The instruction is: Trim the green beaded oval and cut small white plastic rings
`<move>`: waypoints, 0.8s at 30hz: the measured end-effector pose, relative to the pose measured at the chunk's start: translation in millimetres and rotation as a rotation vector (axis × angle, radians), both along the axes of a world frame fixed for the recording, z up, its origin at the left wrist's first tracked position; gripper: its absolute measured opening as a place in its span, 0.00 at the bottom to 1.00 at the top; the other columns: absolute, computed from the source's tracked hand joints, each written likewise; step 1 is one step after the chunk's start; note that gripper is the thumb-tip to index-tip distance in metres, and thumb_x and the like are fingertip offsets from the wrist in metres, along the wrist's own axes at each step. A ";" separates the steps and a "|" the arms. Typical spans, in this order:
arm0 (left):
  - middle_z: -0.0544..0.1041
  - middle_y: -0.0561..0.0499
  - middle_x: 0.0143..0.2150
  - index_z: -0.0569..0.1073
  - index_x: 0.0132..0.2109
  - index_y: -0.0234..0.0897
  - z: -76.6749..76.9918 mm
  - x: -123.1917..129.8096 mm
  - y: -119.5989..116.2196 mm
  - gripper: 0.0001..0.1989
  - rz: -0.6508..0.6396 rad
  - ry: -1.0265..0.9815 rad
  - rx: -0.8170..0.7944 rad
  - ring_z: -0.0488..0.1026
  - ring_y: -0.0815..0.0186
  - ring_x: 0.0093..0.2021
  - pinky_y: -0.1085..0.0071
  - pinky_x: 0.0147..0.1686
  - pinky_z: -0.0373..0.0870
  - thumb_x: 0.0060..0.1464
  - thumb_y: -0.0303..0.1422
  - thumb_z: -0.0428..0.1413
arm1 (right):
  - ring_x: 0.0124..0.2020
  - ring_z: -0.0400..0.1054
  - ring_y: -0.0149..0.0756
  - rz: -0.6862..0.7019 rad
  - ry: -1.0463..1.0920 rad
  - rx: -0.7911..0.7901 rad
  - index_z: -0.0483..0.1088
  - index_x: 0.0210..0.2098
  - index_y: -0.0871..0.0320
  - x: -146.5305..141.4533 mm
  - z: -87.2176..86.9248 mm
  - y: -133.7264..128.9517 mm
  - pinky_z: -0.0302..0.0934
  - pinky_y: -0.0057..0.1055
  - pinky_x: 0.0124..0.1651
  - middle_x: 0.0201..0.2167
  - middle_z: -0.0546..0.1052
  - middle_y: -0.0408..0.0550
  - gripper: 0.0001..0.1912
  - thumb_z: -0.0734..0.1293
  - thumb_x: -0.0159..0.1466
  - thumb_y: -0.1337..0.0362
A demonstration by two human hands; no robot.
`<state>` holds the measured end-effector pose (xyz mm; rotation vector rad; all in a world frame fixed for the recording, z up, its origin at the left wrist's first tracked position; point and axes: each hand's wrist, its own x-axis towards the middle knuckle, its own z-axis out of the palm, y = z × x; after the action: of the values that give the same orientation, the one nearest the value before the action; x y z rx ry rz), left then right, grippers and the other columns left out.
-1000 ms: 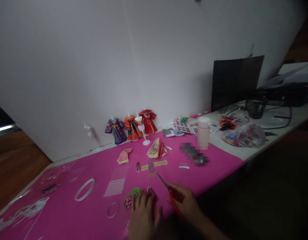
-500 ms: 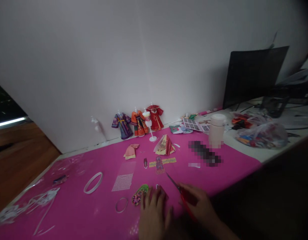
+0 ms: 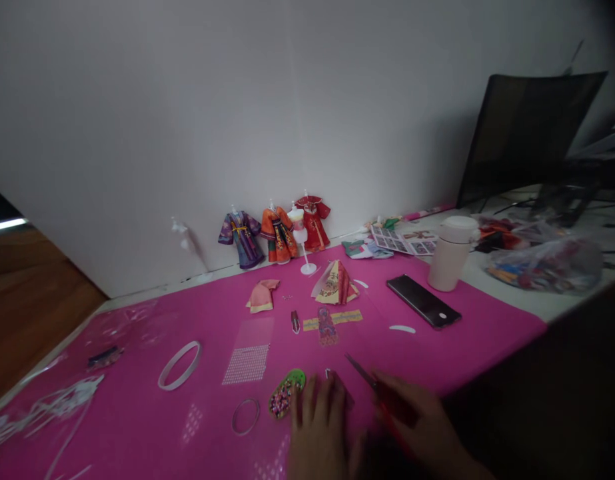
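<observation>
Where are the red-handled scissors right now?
In the head view, lower right of centre: the scissors are in the right hand, right of the left hand, tips near the purple patterned piece.

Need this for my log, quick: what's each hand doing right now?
Left hand: open, fingers extended, beside the dish of beads.
Right hand: closed, holding the scissors.

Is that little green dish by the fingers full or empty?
Partly full: small coloured beads cover most of the green dish beside the left hand, while bare green shows at its far end.
</observation>
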<state>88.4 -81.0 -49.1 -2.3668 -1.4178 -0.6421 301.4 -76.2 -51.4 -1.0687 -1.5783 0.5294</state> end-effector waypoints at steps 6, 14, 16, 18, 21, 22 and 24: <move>0.75 0.51 0.64 0.71 0.63 0.47 9.4 3.6 -0.1 0.27 -0.022 -0.059 -0.076 0.67 0.43 0.63 0.38 0.61 0.56 0.55 0.35 0.58 | 0.48 0.78 0.45 0.073 -0.093 -0.062 0.73 0.60 0.57 2.6 13.0 6.0 0.72 0.37 0.51 0.52 0.80 0.56 0.24 0.68 0.64 0.61; 0.78 0.45 0.59 0.75 0.59 0.40 19.0 13.1 -3.8 0.23 -0.012 -0.148 -0.062 0.70 0.43 0.61 0.38 0.61 0.61 0.57 0.37 0.57 | 0.50 0.76 0.44 0.272 -0.275 -0.121 0.72 0.58 0.53 -17.1 56.9 -1.7 0.69 0.38 0.53 0.54 0.79 0.53 0.22 0.64 0.64 0.68; 0.78 0.44 0.59 0.74 0.59 0.40 21.9 11.1 -5.9 0.23 -0.025 -0.150 -0.069 0.70 0.43 0.62 0.38 0.62 0.61 0.57 0.37 0.58 | 0.49 0.76 0.45 0.273 -0.307 -0.142 0.72 0.56 0.53 -22.5 58.5 -1.3 0.68 0.39 0.51 0.51 0.81 0.52 0.23 0.65 0.62 0.69; 0.77 0.45 0.60 0.74 0.60 0.42 26.6 5.6 -8.2 0.23 -0.042 -0.149 -0.082 0.69 0.44 0.62 0.38 0.61 0.61 0.57 0.34 0.57 | 0.48 0.76 0.46 0.264 -0.326 -0.161 0.73 0.54 0.53 -25.4 58.5 2.0 0.68 0.39 0.49 0.49 0.81 0.52 0.22 0.65 0.61 0.70; 0.78 0.46 0.58 0.76 0.55 0.44 42.8 -8.4 -6.6 0.17 -0.060 -0.139 -0.113 0.69 0.47 0.62 0.39 0.61 0.63 0.59 0.30 0.55 | 0.43 0.77 0.44 0.262 -0.332 -0.187 0.72 0.52 0.53 -26.1 61.1 11.5 0.68 0.35 0.44 0.44 0.82 0.49 0.18 0.64 0.63 0.69; 0.79 0.47 0.55 0.77 0.50 0.45 51.3 -13.6 -3.2 0.14 -0.069 -0.131 -0.127 0.70 0.48 0.61 0.38 0.60 0.62 0.59 0.29 0.54 | 0.41 0.77 0.42 0.262 -0.330 -0.194 0.72 0.50 0.53 -25.7 62.9 15.8 0.67 0.34 0.42 0.42 0.83 0.48 0.15 0.65 0.64 0.68; 0.80 0.47 0.49 0.77 0.46 0.43 71.6 -22.4 8.9 0.12 -0.077 -0.108 -0.164 0.73 0.51 0.55 0.34 0.62 0.56 0.62 0.26 0.50 | 0.36 0.76 0.39 0.261 -0.327 -0.204 0.72 0.47 0.55 -24.4 66.8 25.7 0.67 0.33 0.38 0.37 0.82 0.47 0.10 0.66 0.67 0.64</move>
<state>66.0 -72.0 22.5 -2.5592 -1.4827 -0.7085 277.1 -50.4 15.4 -1.1512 -2.0009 0.7325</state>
